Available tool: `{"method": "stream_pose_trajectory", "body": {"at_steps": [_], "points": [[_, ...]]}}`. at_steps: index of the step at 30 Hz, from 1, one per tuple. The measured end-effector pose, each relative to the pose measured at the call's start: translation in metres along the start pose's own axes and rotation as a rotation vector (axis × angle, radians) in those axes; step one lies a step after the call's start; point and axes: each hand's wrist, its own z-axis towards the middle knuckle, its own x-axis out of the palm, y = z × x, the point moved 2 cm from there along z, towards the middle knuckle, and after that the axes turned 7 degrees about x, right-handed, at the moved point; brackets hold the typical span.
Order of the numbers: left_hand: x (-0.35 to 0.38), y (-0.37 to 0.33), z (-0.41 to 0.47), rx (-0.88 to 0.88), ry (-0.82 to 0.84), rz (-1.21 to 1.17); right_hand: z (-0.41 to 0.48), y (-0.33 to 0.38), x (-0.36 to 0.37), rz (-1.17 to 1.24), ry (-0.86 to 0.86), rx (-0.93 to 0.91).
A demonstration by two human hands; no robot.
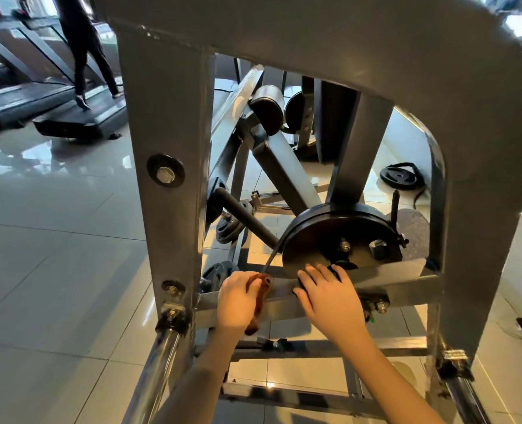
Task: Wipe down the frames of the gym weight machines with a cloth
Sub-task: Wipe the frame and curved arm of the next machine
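Cloth (259, 299) sits gripped in our curled left hand (238, 298) on the frame's crossbar (406, 278), while our right hand (330, 298) lies flat, fingers slightly spread, beside the black disc (336, 234), which we judge could trap them if it turns.

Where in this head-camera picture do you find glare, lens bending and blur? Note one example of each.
Head view: glare lies on the floor tiles at left; the wide lens bows the grey frame at right; the person on the treadmill is soft; the left hand with the cloth and the right hand are sharp.
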Motion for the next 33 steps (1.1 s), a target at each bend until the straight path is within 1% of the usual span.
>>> {"method": "stream_pose_trajectory", "body": {"at_steps": [4,7,8,10,11,14,16,18,21,22,24,25,26,28,30,32,33], "points": [[-0.01,0.027,-0.002,-0.078,-0.07,0.062,0.001,0.003,-0.002,-0.007,0.001,0.007],[0.0,-0.002,-0.008,-0.026,-0.041,0.07,-0.001,0.003,-0.002,-0.01,0.001,0.01],[0.005,-0.012,-0.01,-0.008,-0.028,0.049,0.0,0.003,-0.003,-0.015,0.002,0.011],[0.011,-0.019,-0.014,-0.028,-0.006,-0.03,0.001,0.002,-0.002,-0.02,0.012,0.009],[0.009,-0.012,-0.014,-0.051,0.004,-0.041,0.002,0.001,-0.001,-0.019,0.008,0.003],[-0.009,0.028,-0.013,-0.154,-0.012,0.078,0.0,0.0,0.002,-0.017,-0.009,-0.012],[-0.019,0.042,-0.019,-0.21,-0.064,0.118,0.0,0.001,0.002,-0.015,-0.018,-0.006],[-0.01,0.029,-0.025,-0.121,-0.103,0.126,0.0,0.002,0.002,-0.014,-0.017,-0.006],[0.008,0.003,-0.035,0.049,-0.124,0.036,0.001,0.001,0.002,-0.013,-0.026,-0.003],[0.008,0.008,-0.037,0.087,-0.133,0.05,0.001,0.001,0.002,-0.01,-0.022,-0.002],[0.0,0.03,-0.041,0.163,-0.201,0.163,0.001,0.002,0.002,-0.01,-0.021,-0.017],[-0.005,0.041,-0.043,0.158,-0.257,0.195,0.001,0.002,0.002,-0.01,-0.021,-0.021],[-0.01,0.047,-0.048,0.103,-0.294,0.17,0.0,0.002,0.002,-0.01,-0.018,-0.023],[-0.005,0.039,-0.054,0.044,-0.365,0.188,-0.001,0.002,0.002,-0.014,-0.016,-0.008],[0.015,0.005,-0.054,0.082,-0.327,0.168,0.001,0.003,0.002,-0.015,0.0,-0.004],[0.03,-0.032,-0.055,0.184,-0.325,0.092,0.002,0.002,0.001,-0.011,0.01,-0.003],[0.031,-0.036,-0.055,0.237,-0.331,0.076,0.003,0.002,0.0,-0.009,0.017,-0.004]]}}
